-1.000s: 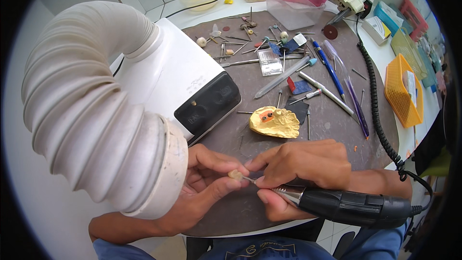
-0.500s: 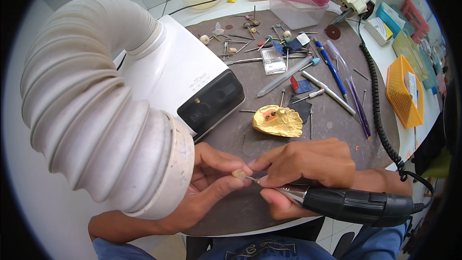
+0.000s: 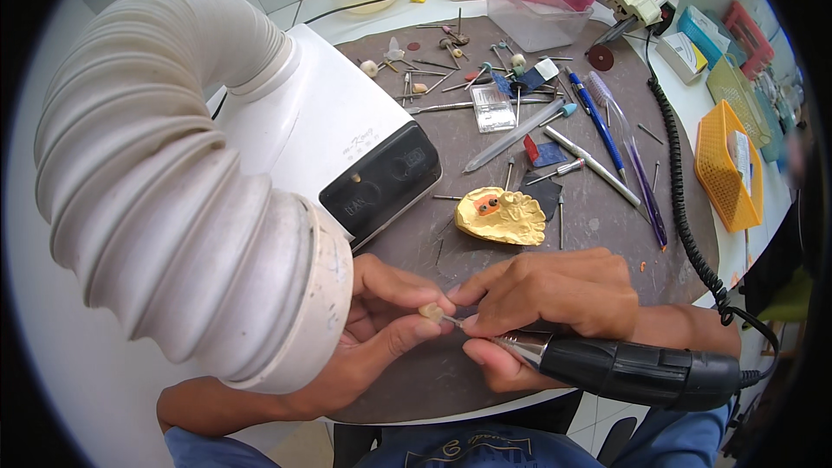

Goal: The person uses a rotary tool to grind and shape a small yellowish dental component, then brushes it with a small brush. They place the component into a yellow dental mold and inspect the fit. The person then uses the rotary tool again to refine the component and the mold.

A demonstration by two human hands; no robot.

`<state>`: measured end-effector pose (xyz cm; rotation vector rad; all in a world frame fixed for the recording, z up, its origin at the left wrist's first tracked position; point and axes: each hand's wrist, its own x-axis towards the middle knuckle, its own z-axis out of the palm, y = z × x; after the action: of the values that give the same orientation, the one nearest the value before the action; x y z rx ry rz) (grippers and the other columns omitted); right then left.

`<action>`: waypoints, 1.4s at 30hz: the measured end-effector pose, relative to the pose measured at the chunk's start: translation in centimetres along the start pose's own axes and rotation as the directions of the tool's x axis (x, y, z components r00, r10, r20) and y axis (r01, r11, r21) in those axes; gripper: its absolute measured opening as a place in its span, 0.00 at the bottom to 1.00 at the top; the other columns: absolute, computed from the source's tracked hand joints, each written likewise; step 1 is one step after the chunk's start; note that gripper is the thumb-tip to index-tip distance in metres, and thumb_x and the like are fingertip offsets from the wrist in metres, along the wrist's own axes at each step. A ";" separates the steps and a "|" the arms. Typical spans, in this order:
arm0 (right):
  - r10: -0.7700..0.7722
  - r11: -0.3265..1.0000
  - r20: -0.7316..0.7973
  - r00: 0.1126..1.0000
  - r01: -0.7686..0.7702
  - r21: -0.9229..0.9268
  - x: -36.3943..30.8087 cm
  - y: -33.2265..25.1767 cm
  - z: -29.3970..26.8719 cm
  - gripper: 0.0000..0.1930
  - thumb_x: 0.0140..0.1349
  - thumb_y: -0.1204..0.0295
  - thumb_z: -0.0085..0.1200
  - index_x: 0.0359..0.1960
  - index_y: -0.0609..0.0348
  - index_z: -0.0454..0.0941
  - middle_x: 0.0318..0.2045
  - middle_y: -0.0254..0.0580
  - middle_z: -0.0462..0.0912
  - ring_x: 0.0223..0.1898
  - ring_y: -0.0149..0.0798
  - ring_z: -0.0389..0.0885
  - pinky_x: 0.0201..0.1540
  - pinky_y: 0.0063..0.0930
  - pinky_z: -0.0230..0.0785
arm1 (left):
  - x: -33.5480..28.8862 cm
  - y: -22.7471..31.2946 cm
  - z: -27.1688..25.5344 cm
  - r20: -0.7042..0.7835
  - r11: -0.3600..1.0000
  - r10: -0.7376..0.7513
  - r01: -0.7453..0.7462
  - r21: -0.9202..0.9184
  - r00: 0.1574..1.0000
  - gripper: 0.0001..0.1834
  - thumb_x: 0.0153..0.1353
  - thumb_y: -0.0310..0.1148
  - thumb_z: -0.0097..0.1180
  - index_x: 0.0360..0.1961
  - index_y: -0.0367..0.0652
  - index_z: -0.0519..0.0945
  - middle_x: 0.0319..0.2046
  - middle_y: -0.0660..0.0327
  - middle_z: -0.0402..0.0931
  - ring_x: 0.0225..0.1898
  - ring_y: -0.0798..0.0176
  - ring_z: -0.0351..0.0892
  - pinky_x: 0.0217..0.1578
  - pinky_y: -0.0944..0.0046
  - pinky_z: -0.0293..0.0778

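Between the thumb and forefinger of my left hand (image 3: 386, 312) is a small cream-coloured dental crown (image 3: 431, 311). My right hand (image 3: 546, 299) is closed round the metal nose of a black rotary handpiece (image 3: 641, 368). The thin bur (image 3: 452, 321) in its tip points left and meets the crown. A right fingertip rests close by the crown. Just beyond my hands lies a yellow plaster dental model (image 3: 511, 224) with a pink patch and two dark posts. The wide end of a white corrugated suction hose (image 3: 290, 303) is beside my left hand.
A white suction box (image 3: 295, 121) stands at the left. Loose burs (image 3: 438, 61), a blue pen (image 3: 598, 126) and a purple toothbrush (image 3: 637, 165) lie across the brown mat (image 3: 407, 386). A coiled black cord (image 3: 680, 182) and a yellow basket (image 3: 715, 173) are at the right.
The handpiece and right hand have shifted very slightly left. Both hands keep their grips, and the bur stays at the crown.
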<state>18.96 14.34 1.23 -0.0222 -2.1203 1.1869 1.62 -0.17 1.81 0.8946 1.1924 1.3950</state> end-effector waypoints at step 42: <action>-0.040 0.997 0.028 0.999 0.042 -0.064 0.1 -0.1 -0.1 0.11 0.46 0.78 0.71 0.32 0.60 0.84 0.30 0.46 0.87 0.31 0.42 0.89 0.34 0.29 0.82 | -0.1 -0.2 -0.1 0.015 1.000 0.009 -0.008 -0.013 1.000 0.13 0.63 0.15 0.62 0.43 0.38 0.72 0.43 0.47 0.81 0.48 0.62 0.84 0.53 0.62 0.81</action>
<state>18.95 14.36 1.39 0.0084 -2.1713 1.1006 1.54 -0.25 1.64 0.9007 1.1686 1.3991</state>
